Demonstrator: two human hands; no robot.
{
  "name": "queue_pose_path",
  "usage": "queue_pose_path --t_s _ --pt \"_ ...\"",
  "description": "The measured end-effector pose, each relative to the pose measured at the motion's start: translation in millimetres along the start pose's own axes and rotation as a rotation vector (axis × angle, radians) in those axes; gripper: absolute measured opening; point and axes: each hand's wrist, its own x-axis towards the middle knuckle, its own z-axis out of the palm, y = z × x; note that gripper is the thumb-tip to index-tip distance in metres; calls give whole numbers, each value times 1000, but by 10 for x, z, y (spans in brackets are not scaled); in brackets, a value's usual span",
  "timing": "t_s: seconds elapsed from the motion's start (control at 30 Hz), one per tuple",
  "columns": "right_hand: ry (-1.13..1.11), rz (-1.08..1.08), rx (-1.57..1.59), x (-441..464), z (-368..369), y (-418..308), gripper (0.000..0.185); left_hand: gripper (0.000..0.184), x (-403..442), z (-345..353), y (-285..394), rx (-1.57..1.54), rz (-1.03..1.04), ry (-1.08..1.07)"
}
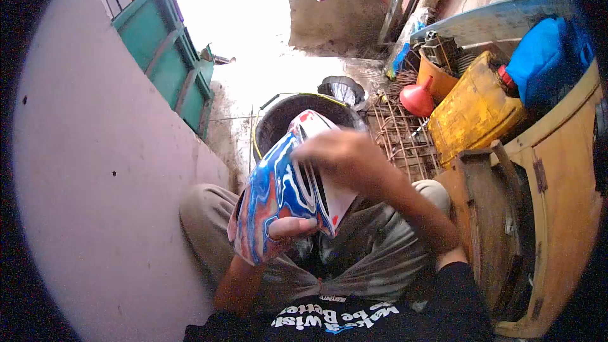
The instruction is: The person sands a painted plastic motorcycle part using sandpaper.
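Note:
A curved, motorcycle-fairing-like panel (263, 187) with swirling blue, white and reddish layers of paint is tilted above my lap. My left hand (288, 231) grips its lower part, the thumb lying over the near edge and the other fingers hidden behind the panel. My right hand (339, 155) is over the panel's upper right part, smeared by motion, with its fingers curled in against the surface. Whatever lies under those fingers is hidden. Just beyond the panel stands a black bucket (269, 120) with a yellowish rim, partly covered by it.
Behind the bucket sits a dark scalloped basin (342, 88). To the right are a metal grid (402, 142), a red funnel (418, 96), a yellow jerrycan (475, 114) and wooden furniture (557, 196). A pale wall panel (95, 171) closes the left side, near a green door (168, 50).

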Motion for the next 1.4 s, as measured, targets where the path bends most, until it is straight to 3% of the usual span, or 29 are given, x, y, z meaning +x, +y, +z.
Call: queue_pose_path --t_s 0.03,0.1,0.2,0.37,0.5,0.57,0.63,0.73,0.77,0.83,0.93,0.97,1.07,1.1,1.23,1.3,1.33,1.37,1.4 --pt "71 -133 109 38 -9 -191 29 72 -13 1 13 13 5 10" --pt "12 -37 118 49 -25 -140 26 73 -17 4 32 30 5 20" --pt "-83 389 -221 73 -6 361 24 73 8 13 18 19 -4 13" --pt "56 -156 126 58 -17 -277 32 73 -1 3 22 33 2 14" --pt "-17 366 -129 62 98 430 30 73 24 16 24 31 -3 8" --pt "-84 224 -129 55 45 163 29 73 30 17 12 40 4 9" --pt "54 -87 140 117 -67 -320 30 73 7 22 13 52 7 14" --pt "24 133 -110 52 113 139 26 73 16 30 7 28 -10 12" --pt "-22 319 -106 85 10 228 26 73 19 30 -9 20 -16 7" --pt "-150 401 -213 58 2 292 28 73 23 21 -19 30 -19 7" --pt "37 -107 186 61 -72 -295 28 74 13 29 -11 88 13 35" --pt "51 -116 148 64 -69 -301 29 74 11 36 5 117 19 47" --pt "33 303 -114 21 19 206 25 74 15 54 37 186 44 75" --pt "-10 319 -203 -19 19 306 22 74 25 55 46 201 50 77" --pt "42 -199 109 -35 -101 -423 24 74 38 6 71 293 45 87" --pt "9 -131 29 -38 -135 -319 24 74 -4 -35 89 350 -14 94" --pt "41 -48 -70 -74 -42 -31 20 74 10 65 85 280 55 171" --pt "-74 116 -247 -57 -128 98 18 74 14 91 72 246 73 167" --pt "-141 126 -295 -74 -160 87 18 74 3 98 69 227 73 158"
